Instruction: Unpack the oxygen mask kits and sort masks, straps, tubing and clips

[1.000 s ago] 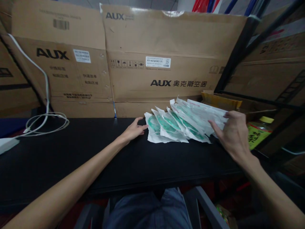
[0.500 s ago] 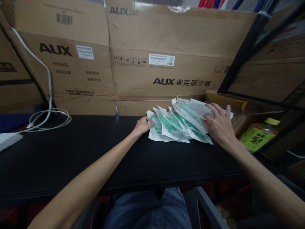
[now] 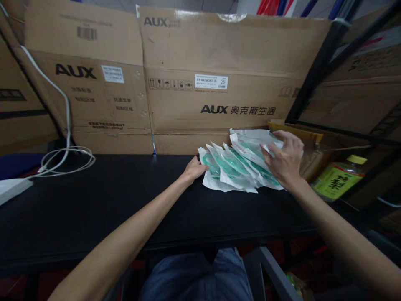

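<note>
Several white sealed packets with green tubing inside lie fanned out and overlapping on the black table, against the cardboard boxes. My left hand rests at the left edge of the fan, fingers curled onto the leftmost packet. My right hand is at the right end of the fan, with its fingers closed on the topmost packet, lifting its edge.
Large brown AUX cardboard boxes stand along the back of the table. A coiled white cable lies at the left. A black metal shelf frame and a yellow-capped bottle are at the right. A chair and my lap are below.
My right hand moved from hovering flat beside the packets onto the right end of the fan and closed on the top packet. My left hand shifted slightly right onto the leftmost packet.
</note>
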Demonstrator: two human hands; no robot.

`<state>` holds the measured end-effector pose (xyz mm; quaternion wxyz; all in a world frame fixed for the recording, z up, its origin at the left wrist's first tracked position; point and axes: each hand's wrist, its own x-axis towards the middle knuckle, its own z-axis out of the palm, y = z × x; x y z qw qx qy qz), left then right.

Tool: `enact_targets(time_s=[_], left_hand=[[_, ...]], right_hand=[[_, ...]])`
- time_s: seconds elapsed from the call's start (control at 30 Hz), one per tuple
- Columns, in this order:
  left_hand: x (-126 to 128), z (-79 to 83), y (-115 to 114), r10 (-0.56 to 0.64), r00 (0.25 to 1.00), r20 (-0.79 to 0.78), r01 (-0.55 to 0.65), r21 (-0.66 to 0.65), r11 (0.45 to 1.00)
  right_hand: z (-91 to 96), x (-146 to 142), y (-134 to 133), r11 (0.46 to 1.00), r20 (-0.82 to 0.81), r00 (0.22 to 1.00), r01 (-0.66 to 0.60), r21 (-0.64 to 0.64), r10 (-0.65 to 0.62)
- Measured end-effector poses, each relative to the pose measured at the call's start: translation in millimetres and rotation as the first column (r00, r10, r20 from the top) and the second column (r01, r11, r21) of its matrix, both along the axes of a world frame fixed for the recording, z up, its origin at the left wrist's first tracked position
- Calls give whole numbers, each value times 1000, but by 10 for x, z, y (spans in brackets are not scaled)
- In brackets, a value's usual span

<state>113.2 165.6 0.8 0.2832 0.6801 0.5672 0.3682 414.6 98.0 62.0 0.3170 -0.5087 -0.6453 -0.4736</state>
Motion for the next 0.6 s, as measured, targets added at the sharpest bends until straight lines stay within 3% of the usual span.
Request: enact_targets(time_s=[0.17, 0.3, 0.43, 0.6], left_hand=[[48, 280, -227, 76, 995, -62, -62, 206, 977], [329, 663, -380, -63, 991, -119, 98, 316, 944], [840, 899, -389, -245, 947, -206, 287, 205, 936], [1477, 868, -278, -321, 930, -180, 324, -10, 946]], right_hand=[[-163, 261, 40, 975, -142, 986, -112, -191, 86], [-157, 421, 51, 955, -163, 981, -145, -257, 106], [-118, 438, 39, 933, -176, 980, -145, -329, 91], [-93, 404, -7, 942, -233, 970, -141, -304, 70]])
